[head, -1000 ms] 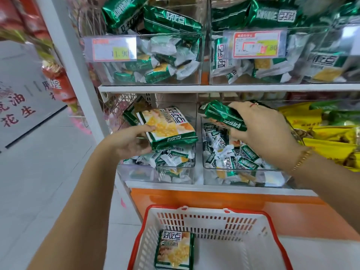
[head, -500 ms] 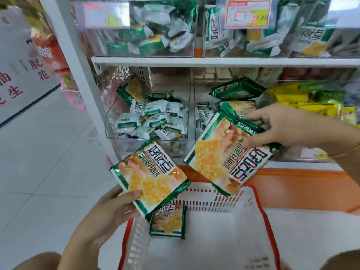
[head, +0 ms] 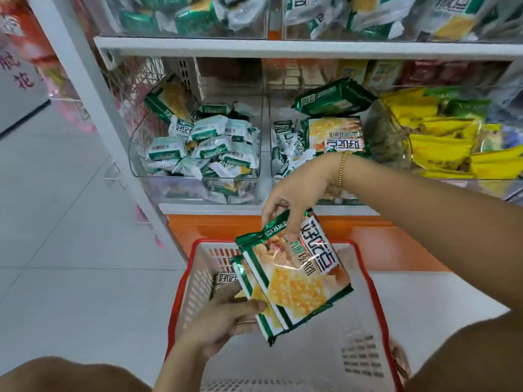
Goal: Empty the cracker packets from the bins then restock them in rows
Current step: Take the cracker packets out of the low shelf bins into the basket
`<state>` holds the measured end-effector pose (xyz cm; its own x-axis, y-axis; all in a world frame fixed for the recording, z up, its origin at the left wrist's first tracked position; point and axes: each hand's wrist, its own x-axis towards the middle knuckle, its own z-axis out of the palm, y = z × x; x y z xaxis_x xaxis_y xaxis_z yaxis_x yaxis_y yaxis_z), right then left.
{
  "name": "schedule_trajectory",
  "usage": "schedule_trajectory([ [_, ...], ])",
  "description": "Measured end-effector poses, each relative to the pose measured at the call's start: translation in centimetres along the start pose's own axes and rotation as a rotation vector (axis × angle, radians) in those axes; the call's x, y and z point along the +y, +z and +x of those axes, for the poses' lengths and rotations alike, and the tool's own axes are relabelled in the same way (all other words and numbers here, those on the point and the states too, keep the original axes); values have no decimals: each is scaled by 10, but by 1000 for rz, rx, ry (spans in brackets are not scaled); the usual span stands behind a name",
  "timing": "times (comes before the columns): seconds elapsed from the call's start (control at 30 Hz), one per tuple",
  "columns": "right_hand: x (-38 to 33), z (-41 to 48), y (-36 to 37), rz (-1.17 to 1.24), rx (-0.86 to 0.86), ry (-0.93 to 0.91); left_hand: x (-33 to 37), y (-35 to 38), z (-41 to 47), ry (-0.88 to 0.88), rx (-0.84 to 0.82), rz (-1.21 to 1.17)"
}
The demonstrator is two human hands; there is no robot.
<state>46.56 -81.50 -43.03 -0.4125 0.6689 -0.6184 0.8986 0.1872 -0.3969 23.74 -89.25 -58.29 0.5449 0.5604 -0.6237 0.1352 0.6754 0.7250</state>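
Whereas 2 cracker packets [head: 294, 284] were apart before, left hand [head: 226, 321], right hand [head: 294, 199] now grip them stacked over basket [head: 353, 335].

wear: thin gold chain bracelet [head: 341, 169] | where: right wrist [head: 329, 176] | forearms [head: 418, 202]: bare

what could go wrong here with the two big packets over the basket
The right hand only pinches the top packet near its upper edge; it might slip and drop outside the red basket. The left hand grips the lower packet by one end under it, so the pair could fan apart. The dark green packet perched atop the right bin pile may tumble out when that bin is emptied.
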Motion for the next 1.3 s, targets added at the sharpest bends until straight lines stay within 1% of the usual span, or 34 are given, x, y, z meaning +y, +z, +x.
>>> schedule_trajectory([
  [0.07, -3, 11, 0, 4, -31, -3, -3, -1, 1, -9, -26, -12],
  [0.1, -8, 16, 1, 4, -16, 2, -6, -3, 2, -10, -38, -30],
  [0.17, -14, 23, 10, -36, 146, -11, -10, -5, 4, 3, -46, -96],
  [0.23, -10, 22, 20, -3, 297, 0, -12, -5, 5, 23, -33, -179],
  [0.3, -6, 19, 33, 13, 382, 42, -16, -7, 8, 42, -1, -245],
  [0.33, -1, 20, 39, 25, 383, 85, -18, -9, 9, 41, 25, -264],
  [0.4, 13, 24, 55, 132, 310, 132, -21, -11, 10, 28, 66, -303],
  [0.43, 20, 27, 65, 198, 252, 103, -24, -12, 11, 22, 82, -316],
  [0.5, 37, 37, 86, 299, 194, 17, -27, -12, 12, 21, 90, -346],
  [0.63, 64, 50, 112, 571, 35, -49, -40, -8, 19, -11, 116, -392],
  [0.7, 73, 58, 121, 612, -50, -82, -50, -7, 25, -57, 137, -427],
  [0.77, 76, 68, 129, 614, -56, -65, -61, -7, 34, -87, 159, -467],
  [0.83, 79, 78, 136, 589, -26, -33, -71, -9, 45, -104, 180, -514],
  [0.9, 81, 86, 142, 619, 38, 0, -78, -12, 56, -120, 199, -571],
  [0.97, 83, 89, 148, 739, 159, 86, -83, -13, 67, -126, 236, -652],
  [1.07, 97, 90, 162, 870, 321, 315, -92, -17, 86, -107, 296, -799],
  [1.13, 109, 87, 174, 977, 340, 449, -103, -23, 99, -111, 346, -886],
  [1.2, 119, 84, 184, 1109, 362, 543, -114, -29, 110, -137, 385, -977],
  [1.3, 126, 81, 188, 1200, 454, 593, -127, -36, 125, -172, 444, -1062],
])
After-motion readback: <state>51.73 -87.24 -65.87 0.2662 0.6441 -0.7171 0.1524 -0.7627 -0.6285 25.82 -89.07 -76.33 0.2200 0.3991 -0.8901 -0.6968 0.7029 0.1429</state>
